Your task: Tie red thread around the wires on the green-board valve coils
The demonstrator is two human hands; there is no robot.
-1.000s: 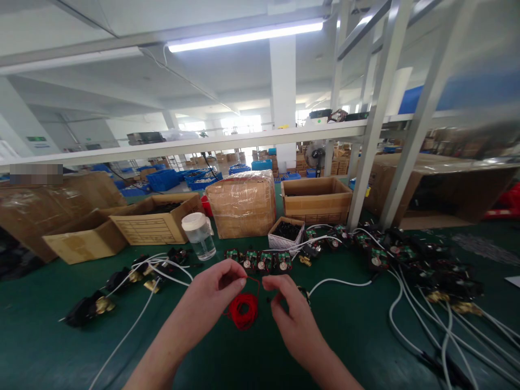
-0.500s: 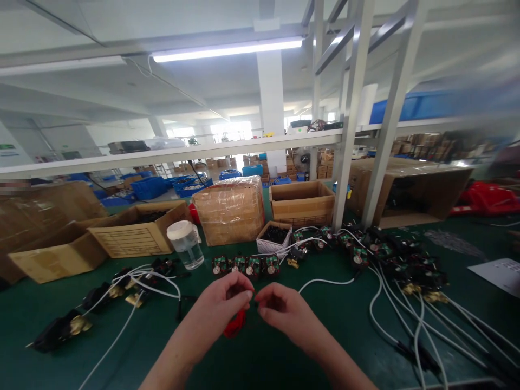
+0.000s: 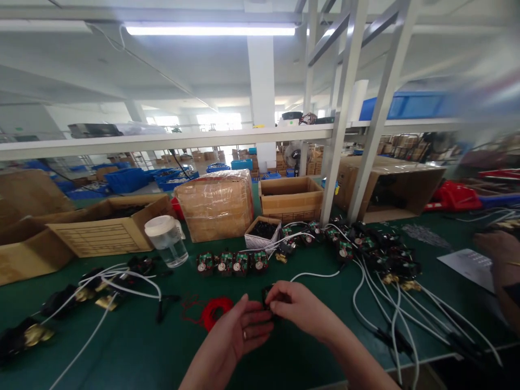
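Observation:
My left hand [image 3: 239, 333] is open, palm turned up, with its fingers stretched toward my right hand. My right hand [image 3: 294, 306] is closed in a pinch on a small dark part [image 3: 266, 294], just above the left fingertips; its exact kind is too blurred to name. Beside my left hand a coil of red wire [image 3: 209, 315] lies on the green table, loose strands trailing to its left. Behind the hands, several small circuit-board assemblies [image 3: 240, 264] stand in a row, each with green board and a round silvery piece.
A clear jar [image 3: 173, 250] with a white lid stands left of the boards. A small box of black parts [image 3: 263, 230] is behind them. Black and brass units with white cables [image 3: 396, 319] lie right, others left [image 3: 60, 300]. Another person's hand [image 3: 498, 249] is at far right.
My left hand has opened and turned palm up, uncovering the red wire coil. My right hand now pinches the dark part. The view has shifted right, bringing another person's hand into sight.

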